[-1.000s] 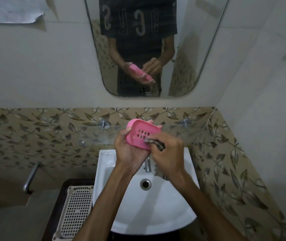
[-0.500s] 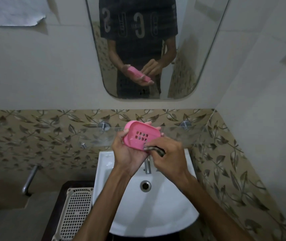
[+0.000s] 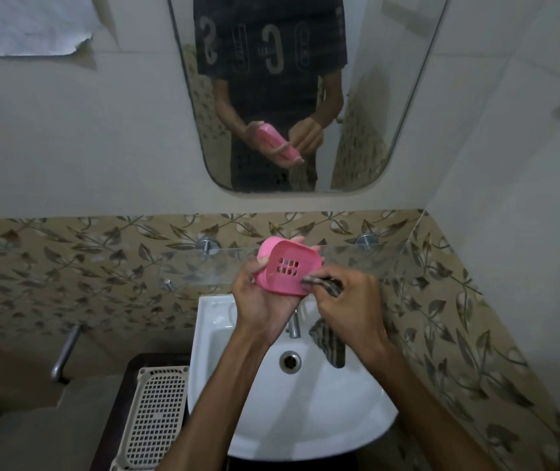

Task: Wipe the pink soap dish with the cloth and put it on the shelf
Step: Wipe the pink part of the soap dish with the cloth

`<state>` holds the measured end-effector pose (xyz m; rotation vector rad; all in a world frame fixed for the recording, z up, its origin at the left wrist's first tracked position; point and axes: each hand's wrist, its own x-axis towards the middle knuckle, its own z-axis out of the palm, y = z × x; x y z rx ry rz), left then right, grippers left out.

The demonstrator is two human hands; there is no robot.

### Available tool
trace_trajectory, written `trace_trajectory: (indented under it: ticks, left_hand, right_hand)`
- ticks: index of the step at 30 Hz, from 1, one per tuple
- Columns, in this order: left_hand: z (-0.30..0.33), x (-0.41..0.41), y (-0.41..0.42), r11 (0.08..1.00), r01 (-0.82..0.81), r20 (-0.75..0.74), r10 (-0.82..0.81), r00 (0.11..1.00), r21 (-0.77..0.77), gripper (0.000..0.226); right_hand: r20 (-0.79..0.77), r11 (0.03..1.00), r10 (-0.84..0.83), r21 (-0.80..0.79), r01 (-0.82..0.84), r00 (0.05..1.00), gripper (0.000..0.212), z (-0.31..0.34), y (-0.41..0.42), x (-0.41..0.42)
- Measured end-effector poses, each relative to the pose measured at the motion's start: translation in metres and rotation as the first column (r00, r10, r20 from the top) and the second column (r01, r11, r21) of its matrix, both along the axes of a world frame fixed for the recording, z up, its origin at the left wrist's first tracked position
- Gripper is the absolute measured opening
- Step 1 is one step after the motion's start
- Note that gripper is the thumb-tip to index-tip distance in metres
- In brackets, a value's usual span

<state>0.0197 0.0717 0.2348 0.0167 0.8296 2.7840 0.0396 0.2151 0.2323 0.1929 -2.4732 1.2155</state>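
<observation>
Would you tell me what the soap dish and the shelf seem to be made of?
Soap dish: probably moulded plastic, uniform pink with a soft sheen and cut drain slots. Shelf: apparently clear glass, since the leaf tiles show through it.

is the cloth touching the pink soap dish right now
Touching. The head view shows the striped cloth, gripped in the right hand, pressed against the pink soap dish's lower right edge.

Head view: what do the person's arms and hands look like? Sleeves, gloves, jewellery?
Left hand and right hand are bare: no gloves, and no rings, watch or bands visible. Both forearms are uncovered to the frame's bottom edge. The mirror reflection shows a dark short-sleeved T-shirt with pale lettering across the chest; sleeves end above the elbows.
</observation>
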Motion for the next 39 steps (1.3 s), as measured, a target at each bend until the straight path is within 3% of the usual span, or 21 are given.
trace_trajectory:
  ticks: [2,6,9,13,16,20,24,27,29,32,35,39]
  left_hand:
    - [0.002,0.000,0.002,1.000,0.000,-0.008,0.000,1.000,0.013,0.081]
    - [-0.006,0.000,0.000,1.000,0.001,0.017,-0.001,1.000,-0.026,0.078]
    - [-0.006,0.002,0.000,0.998,0.010,-0.002,-0.010,1.000,-0.056,0.077]
    - [-0.006,0.004,0.003,0.999,-0.010,0.017,0.011,1.000,-0.034,0.080]
    - [0.001,0.007,0.002,1.000,-0.015,-0.012,0.015,1.000,0.023,0.082]
    - [0.008,0.009,0.004,0.998,-0.025,-0.002,0.026,1.000,0.050,0.086]
    - [0.006,0.009,0.003,0.998,-0.019,-0.018,0.020,1.000,0.055,0.087]
    - [0.006,0.009,0.003,0.999,0.003,-0.072,-0.006,0.997,-0.040,0.100]
    - [0.009,0.009,0.000,0.991,0.075,-0.076,-0.084,0.994,-0.114,0.102]
    - [0.010,0.007,-0.008,0.967,0.160,-0.040,-0.171,0.985,-0.198,0.081]
    - [0.015,0.002,-0.011,0.966,0.117,-0.002,-0.121,0.993,-0.229,0.056]
    - [0.018,0.002,-0.008,0.962,0.067,0.015,-0.065,0.998,-0.264,0.053]
  right_hand:
    - [-0.021,0.998,-0.063,-0.005,0.063,0.998,0.027,-0.002,-0.001,-0.001]
    - [0.017,0.999,0.005,-0.033,-0.005,1.000,0.027,-0.004,-0.007,0.004]
    - [0.007,0.997,-0.049,-0.056,0.050,0.999,0.027,-0.006,-0.004,0.001]
    - [0.084,0.970,0.074,-0.237,-0.052,0.994,0.026,-0.007,-0.012,0.008]
    - [0.088,0.934,-0.032,-0.352,0.061,0.996,0.024,-0.011,-0.007,0.008]
    - [0.023,0.950,-0.187,-0.252,0.186,0.982,0.019,-0.020,-0.014,0.013]
    - [0.221,0.895,-0.114,-0.401,0.197,0.968,0.011,-0.016,-0.010,0.007]
    - [0.342,0.801,0.032,-0.571,0.180,0.939,0.010,-0.017,-0.013,0.005]
    - [0.368,0.730,0.037,-0.644,0.227,0.929,0.011,-0.016,-0.011,0.002]
    - [0.340,0.763,0.010,-0.611,0.213,0.941,0.011,-0.017,-0.006,-0.001]
    - [0.249,0.831,0.016,-0.543,0.125,0.968,0.012,-0.016,-0.007,0.000]
    - [0.123,0.909,-0.034,-0.409,0.082,0.992,0.025,-0.009,-0.010,-0.004]
